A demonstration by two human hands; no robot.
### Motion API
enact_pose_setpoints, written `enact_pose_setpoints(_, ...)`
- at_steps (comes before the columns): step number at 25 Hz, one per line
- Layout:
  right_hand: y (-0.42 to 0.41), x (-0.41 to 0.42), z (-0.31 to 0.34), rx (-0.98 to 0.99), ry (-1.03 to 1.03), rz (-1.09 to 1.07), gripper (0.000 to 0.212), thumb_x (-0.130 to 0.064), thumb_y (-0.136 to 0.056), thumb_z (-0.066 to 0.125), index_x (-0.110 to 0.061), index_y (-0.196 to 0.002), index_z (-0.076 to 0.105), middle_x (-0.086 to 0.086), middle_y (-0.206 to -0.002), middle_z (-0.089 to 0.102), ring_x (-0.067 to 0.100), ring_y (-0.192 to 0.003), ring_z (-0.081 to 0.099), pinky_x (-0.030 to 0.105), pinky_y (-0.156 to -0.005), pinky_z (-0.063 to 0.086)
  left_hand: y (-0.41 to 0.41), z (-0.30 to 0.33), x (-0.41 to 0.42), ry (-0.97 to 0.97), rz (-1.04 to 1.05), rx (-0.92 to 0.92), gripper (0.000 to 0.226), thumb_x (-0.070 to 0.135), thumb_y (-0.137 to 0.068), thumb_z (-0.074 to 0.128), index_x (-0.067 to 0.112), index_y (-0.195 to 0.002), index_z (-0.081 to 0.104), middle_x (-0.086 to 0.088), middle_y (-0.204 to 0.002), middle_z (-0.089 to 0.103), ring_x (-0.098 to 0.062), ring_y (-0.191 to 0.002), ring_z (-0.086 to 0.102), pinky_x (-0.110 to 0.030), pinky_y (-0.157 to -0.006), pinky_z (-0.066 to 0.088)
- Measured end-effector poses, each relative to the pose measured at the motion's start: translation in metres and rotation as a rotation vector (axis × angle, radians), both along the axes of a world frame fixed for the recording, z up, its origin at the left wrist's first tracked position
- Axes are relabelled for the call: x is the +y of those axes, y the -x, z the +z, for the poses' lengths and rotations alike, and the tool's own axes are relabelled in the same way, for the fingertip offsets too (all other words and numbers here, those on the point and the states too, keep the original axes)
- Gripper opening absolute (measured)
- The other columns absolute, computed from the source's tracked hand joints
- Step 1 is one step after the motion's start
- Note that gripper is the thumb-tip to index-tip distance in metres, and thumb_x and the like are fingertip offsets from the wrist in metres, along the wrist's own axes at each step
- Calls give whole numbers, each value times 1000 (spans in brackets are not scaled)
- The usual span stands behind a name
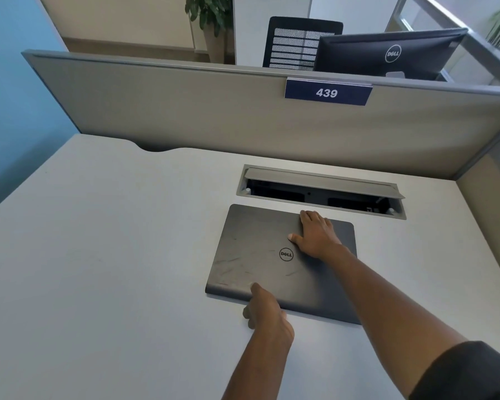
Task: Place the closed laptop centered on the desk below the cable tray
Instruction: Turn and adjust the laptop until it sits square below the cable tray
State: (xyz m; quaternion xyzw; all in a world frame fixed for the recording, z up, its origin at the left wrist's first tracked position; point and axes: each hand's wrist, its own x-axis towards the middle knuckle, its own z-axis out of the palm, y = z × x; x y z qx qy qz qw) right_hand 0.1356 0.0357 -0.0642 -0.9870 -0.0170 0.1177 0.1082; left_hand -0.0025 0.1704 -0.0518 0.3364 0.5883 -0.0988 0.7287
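A closed dark grey laptop [260, 255] lies flat on the pale desk [98, 255], just in front of the open cable tray [321, 192] set into the desk top. My right hand [318, 235] rests palm down on the lid's far right part, fingers reaching its back edge. At the laptop's near edge, my left hand [266, 310] has its fingers on the lid and its thumb down at the front edge. The tray's lid is tilted up, showing a dark cavity.
A grey partition [214, 116] with a blue "439" sign [326, 92] stands behind the desk. Beyond it are a monitor [387, 53], a black chair [298, 41] and a plant [211, 15]. A side partition [491, 203] borders the right.
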Motion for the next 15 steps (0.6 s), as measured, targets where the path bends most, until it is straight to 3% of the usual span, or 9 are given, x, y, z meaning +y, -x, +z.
enact_pose_setpoints(4, -16, -10, 3, 119, 41, 8, 85, -63, -86, 59, -12, -149, 35, 11, -153, 41, 30, -144, 36, 56, -120, 20, -1, -3, -6, -65, -21, 34, 48, 40, -96, 51, 10, -131, 38, -21, -140, 41, -37, -118, 54, -47, -98, 48)
enact_pose_setpoints(9, -27, -12, 6, 149, 46, 19, 80, -62, -79, 71, -12, -138, 48, 13, -139, 49, 32, -129, 48, 49, -112, 35, -1, -4, -10, -93, 0, 54, 48, 38, -94, 55, 9, -129, 40, -20, -139, 39, -38, -114, 56, -50, -93, 52)
enact_pose_setpoints(15, -25, -11, 9, 169, 8, -58, 85, -57, -75, 79, -5, -135, 48, 17, -135, 50, 35, -126, 47, 45, -104, 42, 0, 0, -9, -92, 10, 38, 42, 34, -90, 58, 12, -120, 40, -19, -136, 39, -37, -108, 59, -51, -90, 56)
